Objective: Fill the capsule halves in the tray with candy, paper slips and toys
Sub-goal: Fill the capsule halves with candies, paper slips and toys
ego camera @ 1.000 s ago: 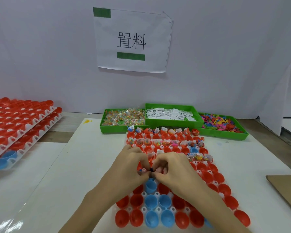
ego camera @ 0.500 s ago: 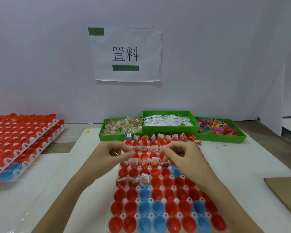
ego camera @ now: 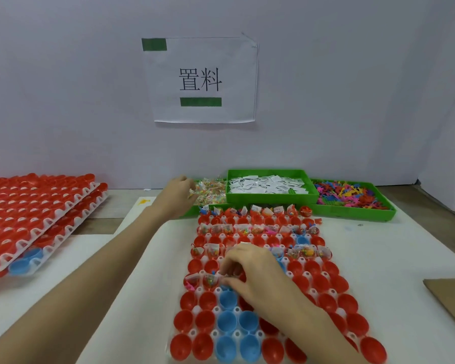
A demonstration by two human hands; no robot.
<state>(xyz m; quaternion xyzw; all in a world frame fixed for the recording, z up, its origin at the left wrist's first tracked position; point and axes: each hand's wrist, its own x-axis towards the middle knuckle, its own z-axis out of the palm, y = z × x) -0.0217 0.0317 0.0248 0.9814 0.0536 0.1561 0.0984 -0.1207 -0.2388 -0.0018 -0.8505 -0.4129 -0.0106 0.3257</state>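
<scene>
Capsule halves (ego camera: 227,299), red with a few blue, sit in the white tray (ego camera: 216,310) right in front of you on the table. The alternate far rows already bulge with wrapped candy, slips and toys, and the filling has reached the left end of the row under your right hand; the rows nearest you are bare cups.

A second ago both your hands were pinched together over one cup; now they have split. Your left hand (ego camera: 177,195) has gone out to the candy bin (ego camera: 210,191), fingers curled into the wrappers, though I cannot tell if it has a piece yet. Your right hand (ego camera: 250,271) has stayed over the working row, fingertips bent down at a cup, and whether it pinches anything is hidden. I read that as one cup finished and the next one's candy being fetched.

Beside the candy sit the slip bin (ego camera: 271,185) and the toy bin (ego camera: 352,197). Stacked spare trays (ego camera: 37,219) wait at your left.
</scene>
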